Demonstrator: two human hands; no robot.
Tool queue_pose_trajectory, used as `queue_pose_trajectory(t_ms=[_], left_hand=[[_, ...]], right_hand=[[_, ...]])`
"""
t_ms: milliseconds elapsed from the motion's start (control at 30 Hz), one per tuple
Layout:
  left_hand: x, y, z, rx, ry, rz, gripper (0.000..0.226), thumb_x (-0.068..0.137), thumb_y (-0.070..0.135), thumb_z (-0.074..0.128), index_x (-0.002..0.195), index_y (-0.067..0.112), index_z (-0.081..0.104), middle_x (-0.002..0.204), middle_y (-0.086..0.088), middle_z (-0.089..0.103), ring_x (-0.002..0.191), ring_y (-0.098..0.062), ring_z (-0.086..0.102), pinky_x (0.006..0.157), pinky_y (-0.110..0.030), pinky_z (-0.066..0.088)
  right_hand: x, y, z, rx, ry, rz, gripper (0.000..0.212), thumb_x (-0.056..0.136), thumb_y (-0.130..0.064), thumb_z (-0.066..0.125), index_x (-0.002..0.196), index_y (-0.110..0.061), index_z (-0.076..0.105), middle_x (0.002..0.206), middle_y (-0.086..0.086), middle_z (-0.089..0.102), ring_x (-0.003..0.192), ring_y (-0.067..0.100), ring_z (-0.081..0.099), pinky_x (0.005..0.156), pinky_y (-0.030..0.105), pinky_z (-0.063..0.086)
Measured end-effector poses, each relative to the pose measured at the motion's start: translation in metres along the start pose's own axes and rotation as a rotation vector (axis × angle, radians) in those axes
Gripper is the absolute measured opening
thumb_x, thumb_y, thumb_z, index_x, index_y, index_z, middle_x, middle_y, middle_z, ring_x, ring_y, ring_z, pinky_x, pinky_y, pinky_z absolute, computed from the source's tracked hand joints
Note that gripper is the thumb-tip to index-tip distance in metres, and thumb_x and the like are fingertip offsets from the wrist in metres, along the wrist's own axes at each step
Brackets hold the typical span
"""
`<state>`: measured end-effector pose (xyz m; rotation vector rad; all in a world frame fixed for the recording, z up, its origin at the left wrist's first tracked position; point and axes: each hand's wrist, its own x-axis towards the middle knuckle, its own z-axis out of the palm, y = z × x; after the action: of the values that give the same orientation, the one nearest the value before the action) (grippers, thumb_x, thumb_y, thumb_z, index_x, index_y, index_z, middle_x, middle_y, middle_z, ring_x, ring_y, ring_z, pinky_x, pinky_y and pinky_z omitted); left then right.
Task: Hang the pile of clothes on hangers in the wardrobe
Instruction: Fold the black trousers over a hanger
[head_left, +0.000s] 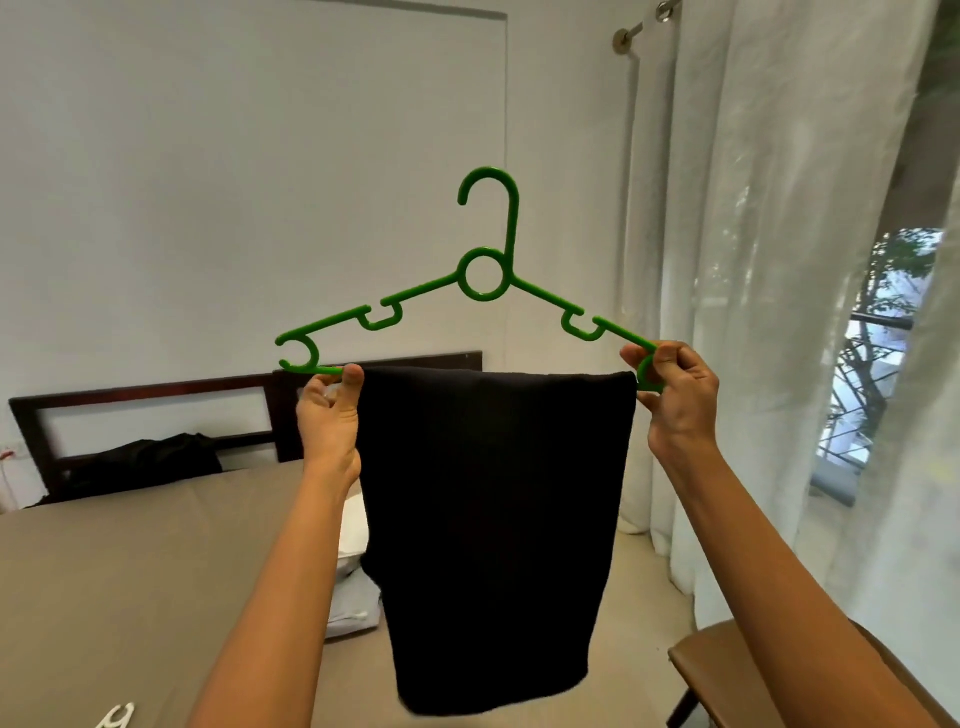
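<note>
1 white plastic piece (117, 717), perhaps a hanger, on the bed (130, 571). Pale clothes (353, 597) on the bed, unhung. 1 black garment (493, 519) draped over the bar of the green hanger (485, 275), held up above the bed; left hand (330, 415) pinches 1 bar end, right hand (680, 400) the other. Dark heap (145, 457) by the headboard. Wardrobe unseen. Judged: 1 piece hangered, not yet hung; more remain.

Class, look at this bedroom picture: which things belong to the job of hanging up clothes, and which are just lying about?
Job in hand:
green hanger, gripped by left hand and right hand
black garment draped over its bar
light folded clothes on the bed
white hanger

Lying about:
white curtain
brown chair
dark headboard
dark bundle beside it
</note>
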<state>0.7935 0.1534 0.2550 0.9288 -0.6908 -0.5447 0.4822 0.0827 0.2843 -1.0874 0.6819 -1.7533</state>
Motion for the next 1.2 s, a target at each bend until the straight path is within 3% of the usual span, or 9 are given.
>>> queue_pose_trajectory(t_ms=[100,167,233,367,633,767,933,1100,1200], left_hand=[[-0.007,-0.001,0.016,0.052,-0.336,-0.025,0.032,0.09,0.04,0.054,0.109,0.015,0.062,0.1,-0.002,0.066,0.099,-0.016,0.062,0.077,-0.027,0.049],[-0.011,-0.002,0.036,0.079,-0.522,-0.03,0.041,0.081,0.048,0.064,0.107,0.016,0.066,0.101,-0.006,0.069,0.095,-0.019,0.065,0.072,-0.03,0.052],[-0.021,-0.004,0.067,0.073,-0.595,-0.048,0.052,0.067,0.053,0.076,0.1,0.015,0.07,0.096,-0.009,0.071,0.089,-0.022,0.067,0.068,-0.03,0.054],[-0.056,-0.017,0.149,-0.035,-0.706,-0.112,0.033,0.076,0.026,0.064,0.103,0.006,0.067,0.098,-0.017,0.069,0.094,-0.029,0.066,0.081,-0.037,0.055],[-0.183,-0.036,0.345,-0.243,-1.073,-0.225,0.027,0.077,0.027,0.065,0.097,0.01,0.07,0.091,-0.014,0.073,0.084,-0.024,0.07,0.063,-0.024,0.057],[-0.28,-0.035,0.443,-0.34,-1.281,-0.296,0.029,0.081,0.027,0.059,0.103,0.01,0.067,0.089,-0.011,0.074,0.081,-0.021,0.071,0.063,-0.023,0.058],[-0.417,-0.023,0.538,-0.459,-1.553,-0.369,0.022,0.089,0.026,0.054,0.097,0.011,0.068,0.084,-0.009,0.074,0.077,-0.02,0.071,0.058,-0.02,0.056],[-0.558,0.002,0.61,-0.614,-1.876,-0.449,0.025,0.087,0.026,0.052,0.096,0.008,0.067,0.081,-0.011,0.074,0.074,-0.019,0.071,0.059,-0.023,0.056],[-0.642,0.024,0.641,-0.758,-2.096,-0.555,0.029,0.081,0.02,0.055,0.106,0.008,0.064,0.09,-0.012,0.074,0.082,-0.022,0.071,0.06,-0.022,0.056]], right_hand=[[0.0,-0.014,-0.021,0.015,0.07,-0.05,0.018,0.098,-0.019,0.047,0.082,-0.018,0.057,0.074,0.0,0.072,0.079,0.016,0.07,0.082,0.039,0.051],[0.001,-0.028,-0.04,0.018,0.132,-0.102,0.018,0.097,-0.018,0.048,0.081,-0.017,0.057,0.07,-0.001,0.071,0.074,0.016,0.071,0.077,0.04,0.056],[0.001,-0.047,-0.065,-0.001,0.207,-0.157,0.02,0.097,-0.017,0.048,0.08,-0.016,0.057,0.068,0.0,0.07,0.068,0.015,0.07,0.069,0.039,0.059],[-0.009,-0.101,-0.128,-0.091,0.36,-0.267,0.019,0.098,-0.016,0.047,0.082,-0.016,0.058,0.067,-0.001,0.07,0.063,0.012,0.067,0.062,0.033,0.059],[-0.077,-0.267,-0.277,-0.516,0.617,-0.586,0.019,0.097,-0.016,0.046,0.084,-0.014,0.059,0.08,0.006,0.069,0.068,0.016,0.068,0.069,0.036,0.06],[-0.136,-0.353,-0.339,-0.784,0.754,-0.692,0.019,0.097,-0.019,0.045,0.085,-0.012,0.058,0.087,0.01,0.069,0.071,0.019,0.069,0.065,0.027,0.057],[-0.226,-0.438,-0.39,-0.991,0.863,-0.698,0.039,0.072,-0.05,0.069,0.087,-0.015,0.061,0.087,0.006,0.071,0.08,0.019,0.07,0.072,0.027,0.058],[-0.304,-0.493,-0.425,-1.178,1.158,-0.826,0.012,0.081,-0.005,0.067,0.088,-0.013,0.06,0.084,0.009,0.069,0.078,0.022,0.07,0.073,0.028,0.058],[-0.346,-0.527,-0.443,-1.178,1.341,-0.933,0.013,0.086,0.001,0.06,0.087,-0.011,0.058,0.081,0.009,0.067,0.071,0.023,0.07,0.07,0.031,0.058]])
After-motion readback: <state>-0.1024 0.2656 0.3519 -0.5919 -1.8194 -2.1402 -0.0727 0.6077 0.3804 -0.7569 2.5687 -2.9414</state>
